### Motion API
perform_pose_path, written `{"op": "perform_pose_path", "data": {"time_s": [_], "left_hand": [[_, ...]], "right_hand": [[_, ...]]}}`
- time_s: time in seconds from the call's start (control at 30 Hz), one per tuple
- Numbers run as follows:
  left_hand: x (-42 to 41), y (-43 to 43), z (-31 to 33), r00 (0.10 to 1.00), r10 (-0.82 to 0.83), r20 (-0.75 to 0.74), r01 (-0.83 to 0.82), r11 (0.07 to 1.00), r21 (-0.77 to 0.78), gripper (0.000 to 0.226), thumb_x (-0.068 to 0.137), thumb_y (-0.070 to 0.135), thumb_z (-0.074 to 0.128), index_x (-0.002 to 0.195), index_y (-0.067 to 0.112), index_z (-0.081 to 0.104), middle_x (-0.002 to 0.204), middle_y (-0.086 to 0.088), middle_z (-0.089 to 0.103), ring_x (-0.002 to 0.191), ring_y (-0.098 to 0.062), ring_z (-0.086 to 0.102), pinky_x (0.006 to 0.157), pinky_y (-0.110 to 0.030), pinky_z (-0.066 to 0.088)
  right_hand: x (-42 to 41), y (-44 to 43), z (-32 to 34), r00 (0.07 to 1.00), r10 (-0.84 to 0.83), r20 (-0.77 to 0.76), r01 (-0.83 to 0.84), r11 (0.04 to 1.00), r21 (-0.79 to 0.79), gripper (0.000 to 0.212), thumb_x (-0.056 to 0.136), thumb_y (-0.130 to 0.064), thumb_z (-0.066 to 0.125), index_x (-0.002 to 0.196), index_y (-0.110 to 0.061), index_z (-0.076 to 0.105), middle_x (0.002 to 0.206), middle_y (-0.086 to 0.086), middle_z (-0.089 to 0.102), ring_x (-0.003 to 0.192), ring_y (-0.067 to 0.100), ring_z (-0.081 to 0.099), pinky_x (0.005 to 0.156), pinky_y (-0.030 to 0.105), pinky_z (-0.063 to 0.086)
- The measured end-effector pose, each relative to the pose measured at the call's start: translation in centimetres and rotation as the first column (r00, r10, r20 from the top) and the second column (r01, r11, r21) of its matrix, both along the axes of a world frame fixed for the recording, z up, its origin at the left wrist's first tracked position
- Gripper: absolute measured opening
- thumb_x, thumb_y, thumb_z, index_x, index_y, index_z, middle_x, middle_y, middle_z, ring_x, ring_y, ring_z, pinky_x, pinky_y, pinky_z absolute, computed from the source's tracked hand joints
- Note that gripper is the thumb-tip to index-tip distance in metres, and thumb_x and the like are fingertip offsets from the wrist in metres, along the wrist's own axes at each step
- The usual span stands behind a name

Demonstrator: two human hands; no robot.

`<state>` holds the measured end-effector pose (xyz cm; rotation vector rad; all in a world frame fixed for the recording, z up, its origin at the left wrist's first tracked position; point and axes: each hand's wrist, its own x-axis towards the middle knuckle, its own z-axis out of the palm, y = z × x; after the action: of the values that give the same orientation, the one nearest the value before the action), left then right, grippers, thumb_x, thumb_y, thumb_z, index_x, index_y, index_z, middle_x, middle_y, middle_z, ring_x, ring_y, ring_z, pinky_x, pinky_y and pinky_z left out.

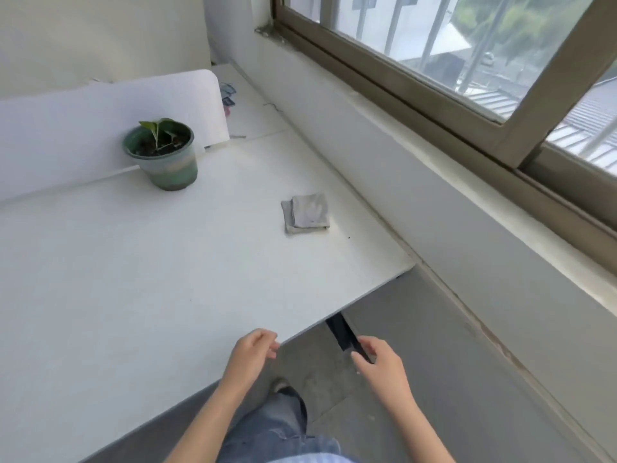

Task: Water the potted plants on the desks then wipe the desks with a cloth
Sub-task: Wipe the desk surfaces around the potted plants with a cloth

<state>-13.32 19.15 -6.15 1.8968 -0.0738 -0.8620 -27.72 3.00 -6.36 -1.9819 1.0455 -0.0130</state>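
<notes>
Left grip (255, 345), right grip (377, 359): slack, empty; folded cloth (305, 213) well ahead; careless wiping could topple potted plant (162, 152) beyond.

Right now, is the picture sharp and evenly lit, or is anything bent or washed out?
Head view: soft daylight from the window, faint shadows by the potted plant and cloth, no glare on the desk; the wide lens slants the window; overall slightly soft.

Saw a big window (450, 55) at two o'clock, a white wall (384, 168) under it. Saw a white divider (100, 111) at ten o'clock, small packets (228, 92) just past it. Saw grey floor (417, 362) at five.
</notes>
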Motion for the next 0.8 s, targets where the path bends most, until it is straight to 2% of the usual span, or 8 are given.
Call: {"op": "perform_pose_path", "data": {"time_s": [0.1, 0.27, 0.4, 0.53, 0.6, 0.67, 0.73, 0.8], "left_hand": [[4.2, -2.8, 1.8, 0.999, 0.015, 0.039, -0.012, 0.997, -0.078, 0.019, 0.094, 0.015, 0.045, 0.083, 0.013, 0.060, 0.084, -0.004, 0.064, 0.076, -0.018, 0.060, 0.073, -0.026, 0.044], [8.2, -3.8, 1.6, 0.995, 0.099, 0.013, -0.098, 0.993, -0.065, 0.021, 0.093, 0.014, 0.045, 0.079, 0.015, 0.060, 0.083, -0.004, 0.065, 0.077, -0.019, 0.061, 0.071, -0.024, 0.044], [9.7, -2.6, 0.6, 0.969, 0.247, -0.014, -0.247, 0.969, -0.028, 0.021, 0.092, 0.014, 0.047, 0.077, 0.016, 0.062, 0.084, -0.006, 0.066, 0.078, -0.020, 0.062, 0.071, -0.027, 0.044], [12.0, -1.9, 0.9, 0.896, 0.443, 0.025, -0.442, 0.896, -0.031, 0.018, 0.075, 0.032, 0.050, 0.073, 0.018, 0.062, 0.080, -0.001, 0.066, 0.078, -0.023, 0.062, 0.073, -0.033, 0.044], [13.0, -1.4, 0.9, 0.858, 0.507, 0.078, -0.507, 0.862, -0.015, 0.015, 0.081, 0.028, 0.051, 0.077, 0.018, 0.062, 0.085, 0.002, 0.065, 0.086, -0.024, 0.061, 0.078, -0.033, 0.042], [13.8, -0.8, 0.4, 0.821, 0.537, 0.193, -0.557, 0.828, 0.065, 0.015, 0.089, 0.019, 0.050, 0.090, 0.013, 0.063, 0.099, -0.002, 0.065, 0.098, -0.022, 0.057, 0.083, -0.030, 0.039], [14.7, -0.1, -0.6, 0.793, 0.491, 0.362, -0.581, 0.787, 0.206, 0.024, 0.092, 0.011, 0.047, 0.109, 0.005, 0.062, 0.117, -0.009, 0.061, 0.112, -0.026, 0.051, 0.092, -0.033, 0.039], [16.0, 0.6, -1.5, 0.798, 0.394, 0.457, -0.572, 0.735, 0.365, 0.032, 0.091, 0.010, 0.048, 0.121, 0.002, 0.056, 0.130, -0.014, 0.055, 0.124, -0.032, 0.040, 0.100, -0.039, 0.034]], "right_hand": [[3.7, -2.2, 0.8, 0.999, -0.015, 0.035, 0.016, 0.999, -0.042, 0.036, 0.086, -0.017, 0.056, 0.122, -0.011, 0.053, 0.115, 0.002, 0.057, 0.101, 0.011, 0.050, 0.082, 0.017, 0.032], [8.5, -3.6, 0.5, 0.999, 0.002, 0.050, 0.001, 0.998, -0.064, 0.033, 0.086, -0.015, 0.056, 0.119, -0.012, 0.055, 0.108, -0.006, 0.053, 0.091, 0.008, 0.050, 0.081, 0.017, 0.033], [11.9, -4.9, 0.0, 0.996, 0.081, 0.039, -0.077, 0.994, -0.077, 0.032, 0.087, -0.016, 0.055, 0.119, -0.013, 0.055, 0.117, -0.001, 0.056, 0.109, 0.015, 0.051, 0.088, 0.023, 0.039], [16.4, -7.1, 0.0, 0.973, 0.230, 0.031, -0.224, 0.966, -0.133, 0.034, 0.088, -0.017, 0.054, 0.122, -0.011, 0.053, 0.125, 0.004, 0.054, 0.117, 0.017, 0.048, 0.092, 0.024, 0.038], [19.0, -8.4, 0.0, 0.951, 0.308, 0.026, -0.298, 0.937, -0.180, 0.036, 0.088, -0.016, 0.053, 0.123, -0.009, 0.052, 0.127, 0.006, 0.053, 0.120, 0.021, 0.046, 0.090, 0.020, 0.033], [21.9, -9.6, -0.1, 0.928, 0.373, 0.002, -0.362, 0.901, -0.240, 0.036, 0.087, -0.013, 0.056, 0.121, -0.006, 0.054, 0.127, 0.011, 0.053, 0.120, 0.026, 0.045, 0.089, 0.022, 0.032], [24.4, -10.7, -0.4, 0.910, 0.414, -0.031, -0.402, 0.860, -0.316, 0.036, 0.081, -0.009, 0.062, 0.117, -0.004, 0.058, 0.126, 0.018, 0.054, 0.119, 0.036, 0.045, 0.091, 0.033, 0.036], [26.9, -11.9, -1.1, 0.896, 0.434, -0.094, -0.434, 0.812, -0.390, 0.040, 0.074, -0.011, 0.069, 0.113, -0.005, 0.061, 0.127, 0.026, 0.052, 0.119, 0.044, 0.044, 0.092, 0.047, 0.039]]}}
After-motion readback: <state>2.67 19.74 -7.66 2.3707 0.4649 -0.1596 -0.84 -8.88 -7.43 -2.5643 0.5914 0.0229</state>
